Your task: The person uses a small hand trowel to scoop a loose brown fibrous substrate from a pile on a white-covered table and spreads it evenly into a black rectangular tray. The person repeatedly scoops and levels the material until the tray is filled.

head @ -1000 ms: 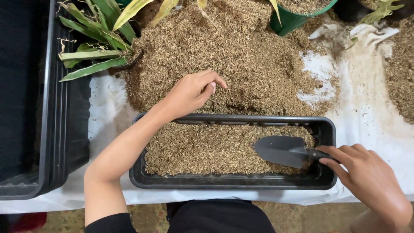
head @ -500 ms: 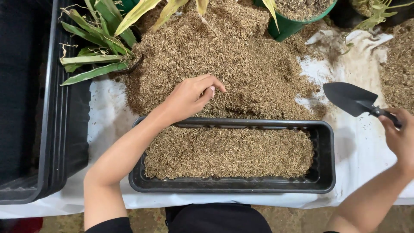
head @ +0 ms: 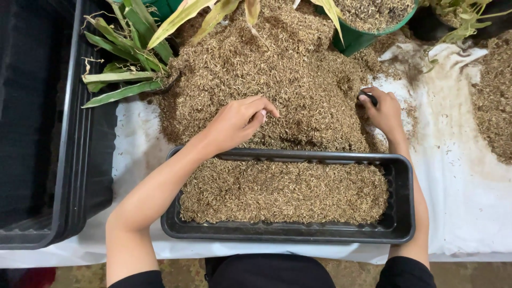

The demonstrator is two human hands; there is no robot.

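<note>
**Both hands working at the husk pile behind the tray**

Left hand (head: 237, 121) is resting on the near slope of the husk pile (head: 277, 74), centre of frame, fingers curled loosely inward, knuckles up; it is cupping loose husk at most, nothing solid showing in it. Right hand (head: 385, 113) is sitting at the pile's right edge, closed round a dark handle (head: 369, 97); only the handle's end is showing, and the rest of the tool is lying buried or hidden, so its kind cannot be told.

Long black tray (head: 290, 232) is lying crosswise in the lower middle of the frame, long axis running left to right, already holding a level bed of husk. Its far rim is lying just below both hands, and the pile is touching that rim. Left hand is sitting nearer the tray's middle; right hand is over its right end.

White sheet (head: 464, 202) is covering the table. Green pot (head: 362, 37) is standing at upper centre-right, leafy plant (head: 128, 64) at upper left, black crate (head: 69, 160) down the left edge.
</note>
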